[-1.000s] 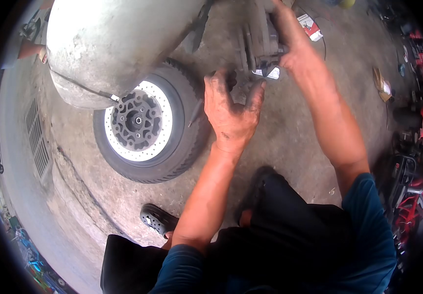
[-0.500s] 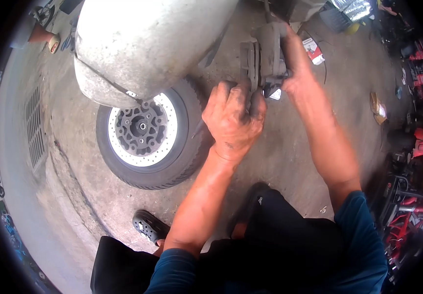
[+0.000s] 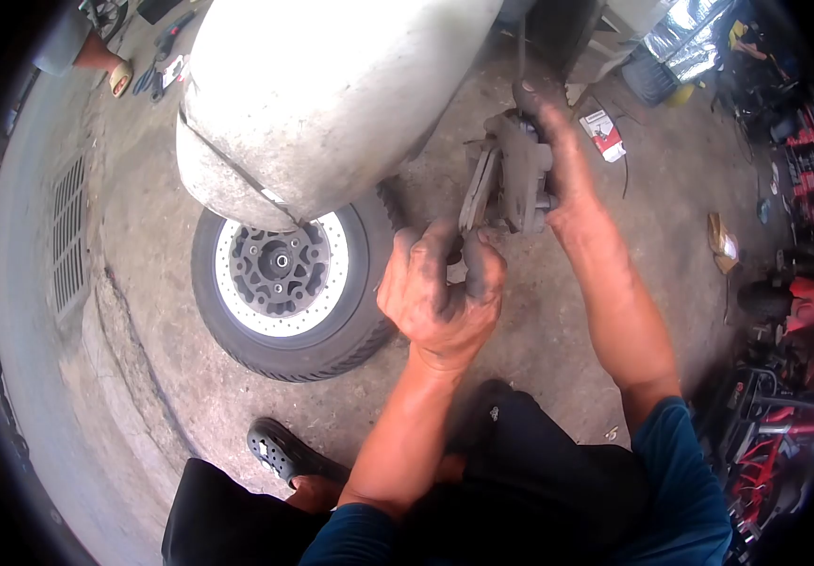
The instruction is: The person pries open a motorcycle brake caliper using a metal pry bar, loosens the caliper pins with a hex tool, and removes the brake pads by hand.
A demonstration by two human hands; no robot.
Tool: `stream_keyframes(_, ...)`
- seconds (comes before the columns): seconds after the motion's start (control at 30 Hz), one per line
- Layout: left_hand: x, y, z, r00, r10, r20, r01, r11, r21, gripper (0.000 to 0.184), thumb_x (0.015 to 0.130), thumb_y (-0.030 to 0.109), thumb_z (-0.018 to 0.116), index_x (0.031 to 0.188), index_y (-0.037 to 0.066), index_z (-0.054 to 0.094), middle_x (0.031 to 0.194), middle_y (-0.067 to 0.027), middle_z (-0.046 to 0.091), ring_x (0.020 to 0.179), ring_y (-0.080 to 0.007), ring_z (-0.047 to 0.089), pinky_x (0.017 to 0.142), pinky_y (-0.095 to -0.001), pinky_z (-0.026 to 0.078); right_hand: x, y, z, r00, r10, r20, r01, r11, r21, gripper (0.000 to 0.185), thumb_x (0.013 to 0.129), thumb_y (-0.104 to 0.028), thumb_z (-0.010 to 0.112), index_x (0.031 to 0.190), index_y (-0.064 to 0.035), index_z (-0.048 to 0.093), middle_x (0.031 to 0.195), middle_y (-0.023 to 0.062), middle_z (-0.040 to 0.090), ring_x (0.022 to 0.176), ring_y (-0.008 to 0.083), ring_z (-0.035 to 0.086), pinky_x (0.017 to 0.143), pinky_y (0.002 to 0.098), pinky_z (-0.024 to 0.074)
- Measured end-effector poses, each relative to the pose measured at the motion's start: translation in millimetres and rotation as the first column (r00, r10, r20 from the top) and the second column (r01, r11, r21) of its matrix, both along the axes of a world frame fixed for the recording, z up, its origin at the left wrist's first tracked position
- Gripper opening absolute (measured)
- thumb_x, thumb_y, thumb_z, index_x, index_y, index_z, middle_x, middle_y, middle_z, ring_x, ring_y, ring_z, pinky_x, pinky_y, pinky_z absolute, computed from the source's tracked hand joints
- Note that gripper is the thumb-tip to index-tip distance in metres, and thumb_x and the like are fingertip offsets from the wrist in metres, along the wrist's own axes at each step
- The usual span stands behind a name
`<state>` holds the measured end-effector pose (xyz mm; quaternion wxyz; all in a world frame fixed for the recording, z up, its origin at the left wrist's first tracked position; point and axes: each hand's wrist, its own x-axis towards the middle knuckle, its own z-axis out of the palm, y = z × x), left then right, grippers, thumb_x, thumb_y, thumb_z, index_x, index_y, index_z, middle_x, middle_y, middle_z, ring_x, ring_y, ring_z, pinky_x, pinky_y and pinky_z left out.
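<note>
A dusty grey brake caliper [image 3: 526, 177] is in the upper middle of the head view, beneath the edge of a scuffed white fender [image 3: 322, 85]. My right hand [image 3: 558, 132] is wrapped round its far right side, the fingers partly hidden behind it. On the caliper's left side a flat brake pad [image 3: 479, 191] stands tilted. My left hand [image 3: 443, 292], grease-blackened at the fingers, is closed with thumb and forefinger at the pad's lower end. Exactly how the fingertips meet the pad is hard to make out.
A wheel with a white-rimmed disc [image 3: 284, 321] lies on the concrete left of my hands. Behind it are a floor grate [image 3: 68, 236] and another person's foot [image 3: 116, 75]. A red-and-white box [image 3: 602, 135] lies to the right, with red motorbike parts [image 3: 773, 439] along the edge.
The caliper has tilted and come slightly lower in view, with its pad now leaning. My left hand has moved down to the pad's lower end. The view has shifted somewhat.
</note>
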<state>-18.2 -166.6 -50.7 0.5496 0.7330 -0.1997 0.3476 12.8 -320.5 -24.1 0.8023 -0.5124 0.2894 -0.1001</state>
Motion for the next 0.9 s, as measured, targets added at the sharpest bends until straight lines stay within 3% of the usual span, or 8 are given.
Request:
stream_keyframes(0.13, 2.9, 8.6, 9.3, 0.998, 0.056, 0.022, -0.053, 0.991, -0.125, 0.022, 0.068, 0.000, 0.069, 0.089, -0.001, 0.062, 0.064, -0.0083, 0.056, 0.050, -0.0184, 0.050, 0.045, -0.0291, 0.039, -2.3, -7.4, -2.0, 0.999, 0.009, -0.042, -0.011, 0.999, -0.042, 0.045, 0.083, -0.049, 0.063, 0.096, -0.0051, 0.059, 0.084, 0.0086, 0.064, 0.070, 0.0181, 0.063, 0.057, 0.0322, 0.0522)
stream_keyframes(0.27, 3.1, 21.7, 20.2, 0.934, -0.160, -0.319, 0.024, 0.919, -0.393, 0.016, 0.077, 0.008, 0.069, 0.087, -0.004, 0.063, 0.066, -0.0078, 0.059, 0.054, -0.0144, 0.053, 0.051, -0.0263, 0.043, -2.7, -14.8, -6.0, 0.999, -0.053, -0.004, 0.053, 0.997, -0.053, 0.042, 0.083, -0.046, 0.065, 0.091, -0.0055, 0.060, 0.083, 0.0094, 0.064, 0.067, 0.0182, 0.063, 0.056, 0.0323, 0.0522)
stream_keyframes(0.37, -5.9, 32.2, 1.3, 0.759, -0.401, -0.512, -0.001, 0.786, -0.618, 0.020, 0.082, 0.014, 0.067, 0.084, -0.005, 0.062, 0.067, -0.0063, 0.061, 0.056, -0.0132, 0.055, 0.055, -0.0257, 0.045, -4.2, -21.7, -13.7, 0.997, 0.052, -0.062, -0.059, 0.989, -0.134, 0.063, 0.080, -0.056, 0.061, 0.123, -0.0119, 0.050, 0.101, 0.0060, 0.061, 0.086, 0.0154, 0.060, 0.071, 0.0350, 0.0491)
stream_keyframes(0.43, -19.8, 42.1, -24.1, 0.643, -0.517, -0.564, -0.051, 0.707, -0.706, 0.023, 0.084, 0.017, 0.066, 0.083, -0.006, 0.062, 0.068, -0.0056, 0.062, 0.058, -0.0132, 0.056, 0.057, -0.0257, 0.047, -6.8, -21.9, -14.3, 0.998, 0.031, -0.062, -0.039, 0.990, -0.138, 0.059, 0.080, -0.055, 0.063, 0.118, -0.0104, 0.052, 0.098, 0.0062, 0.062, 0.082, 0.0163, 0.061, 0.068, 0.0342, 0.0499)
stream_keyframes(0.5, -34.3, 45.4, -51.3, 0.609, -0.421, -0.672, -0.056, 0.823, -0.565, 0.025, 0.084, 0.017, 0.065, 0.081, -0.007, 0.061, 0.067, -0.0095, 0.060, 0.058, -0.0154, 0.057, 0.058, -0.0273, 0.048, -4.7, -21.3, -14.5, 0.998, 0.050, -0.037, -0.051, 0.997, -0.051, 0.054, 0.081, -0.053, 0.063, 0.111, -0.0087, 0.055, 0.093, 0.0065, 0.063, 0.078, 0.0175, 0.062, 0.065, 0.0335, 0.0504)
stream_keyframes(0.67, -58.9, 33.6, -94.0, 0.132, -0.688, -0.714, -0.441, 0.604, -0.664, 0.016, 0.089, 0.010, 0.053, 0.086, -0.005, 0.060, 0.071, -0.0105, 0.057, 0.055, -0.0204, 0.055, 0.053, -0.0353, 0.050, -7.6, -27.5, -16.4, 0.990, 0.113, 0.081, -0.124, 0.982, 0.145, 0.042, 0.083, -0.048, 0.064, 0.089, -0.0058, 0.062, 0.079, 0.0077, 0.064, 0.068, 0.0194, 0.062, 0.058, 0.0325, 0.0509)
stream_keyframes(0.77, -63.6, 34.0, -108.0, 0.058, -0.800, -0.597, -0.556, 0.470, -0.685, 0.014, 0.089, 0.005, 0.049, 0.087, -0.004, 0.060, 0.071, -0.0093, 0.055, 0.056, -0.0221, 0.055, 0.051, -0.0364, 0.049, -6.4, -26.3, -16.8, 0.991, 0.108, 0.074, -0.115, 0.988, 0.100, 0.042, 0.085, -0.049, 0.059, 0.085, -0.0071, 0.060, 0.078, 0.0065, 0.061, 0.068, 0.0185, 0.059, 0.056, 0.0326, 0.0484)
stream_keyframes(0.9, -63.4, 33.9, -122.9, 0.029, -0.756, -0.654, -0.542, 0.538, -0.645, 0.009, 0.085, 0.004, 0.054, 0.082, -0.003, 0.059, 0.070, -0.0081, 0.055, 0.058, -0.0195, 0.055, 0.052, -0.0349, 0.048, -6.0, -36.0, -26.1, 0.988, 0.117, 0.099, -0.131, 0.980, 0.148, 0.038, 0.082, -0.045, 0.064, 0.093, -0.0082, 0.064, 0.079, 0.0052, 0.063, 0.066, 0.0186, 0.060, 0.059, 0.0310, 0.0493)
